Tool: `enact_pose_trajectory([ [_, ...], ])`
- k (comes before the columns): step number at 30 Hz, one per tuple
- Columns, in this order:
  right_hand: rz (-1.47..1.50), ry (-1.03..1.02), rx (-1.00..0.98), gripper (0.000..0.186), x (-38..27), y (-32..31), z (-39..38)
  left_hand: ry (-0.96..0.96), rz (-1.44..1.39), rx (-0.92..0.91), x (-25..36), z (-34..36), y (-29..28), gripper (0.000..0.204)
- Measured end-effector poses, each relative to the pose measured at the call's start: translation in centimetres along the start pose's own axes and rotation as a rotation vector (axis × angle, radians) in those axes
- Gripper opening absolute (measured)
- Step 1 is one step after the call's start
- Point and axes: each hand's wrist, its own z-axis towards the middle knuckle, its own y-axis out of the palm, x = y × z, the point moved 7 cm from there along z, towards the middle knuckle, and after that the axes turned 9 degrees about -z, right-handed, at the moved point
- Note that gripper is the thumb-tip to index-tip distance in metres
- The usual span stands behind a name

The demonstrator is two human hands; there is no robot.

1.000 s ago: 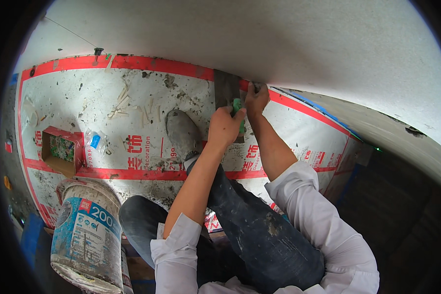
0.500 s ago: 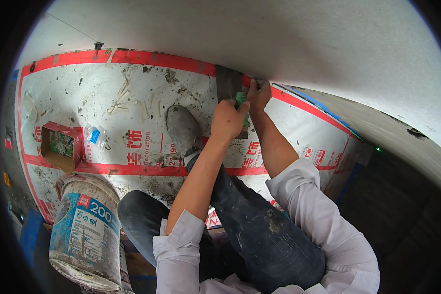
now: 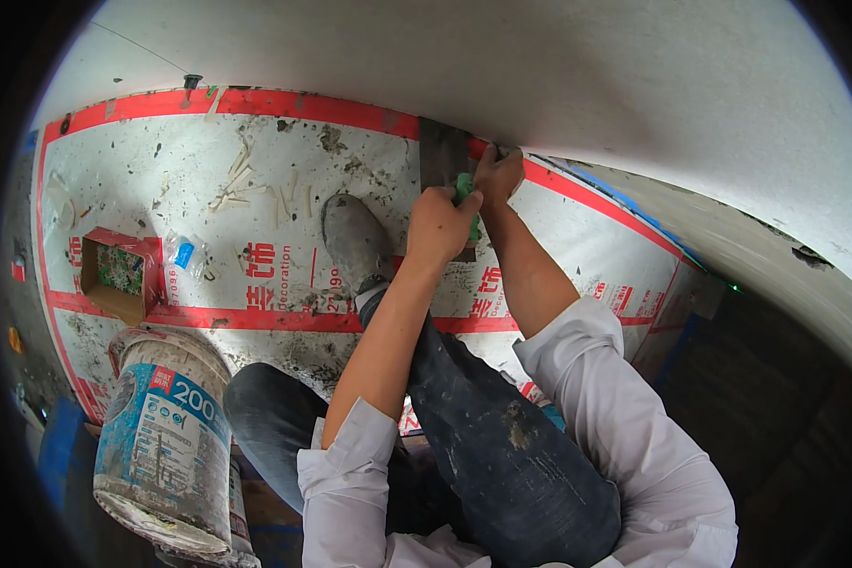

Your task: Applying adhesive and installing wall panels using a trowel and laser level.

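My left hand (image 3: 440, 225) is closed around a slim green object (image 3: 465, 187), perhaps a handle. Only part of it shows above and beside the fingers, so its kind is unclear. Just to the right, my right hand (image 3: 499, 176) is closed, its bent fingers at the foot of the pale wall panel (image 3: 577, 85). Whatever those fingers pinch is hidden. Beneath both hands, a dark grey strip (image 3: 440, 151) crosses the red-and-white floor sheeting (image 3: 284, 166), running back to the wall line.
My shoe (image 3: 353, 237) rests on the sheeting left of my hands. A plaster-stained bucket (image 3: 166, 445) stands at lower left, near a cardboard box (image 3: 118, 301) of small green and clear pieces. A clear plastic bag (image 3: 186, 256) lies beside it. Pale slivers (image 3: 235, 185) and crumbs litter the sheeting.
Both hands stay at almost the same spot at the wall's foot. The right hand's fingers have shifted slightly; the green object remains in my left hand.
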Motion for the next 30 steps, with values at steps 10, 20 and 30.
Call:
enact_pose_trajectory([
  [10, -0.182, 0.209, -0.082, 0.037, -1.1, -0.3, -0.8, 0.038, 0.052, 0.029, 0.2, -0.6, -0.6, 0.049],
  [20, -0.028, 0.065, -0.016, 0.034, -0.3, 0.6, -0.5, 0.137, 0.145, 0.033, -2.2, -0.1, -1.1, 0.050],
  [30, 0.094, 0.069, -0.088, 0.026, 1.2, 1.5, 0.1, 0.124, 0.175, 0.053, -3.0, -0.4, -2.1, 0.049],
])
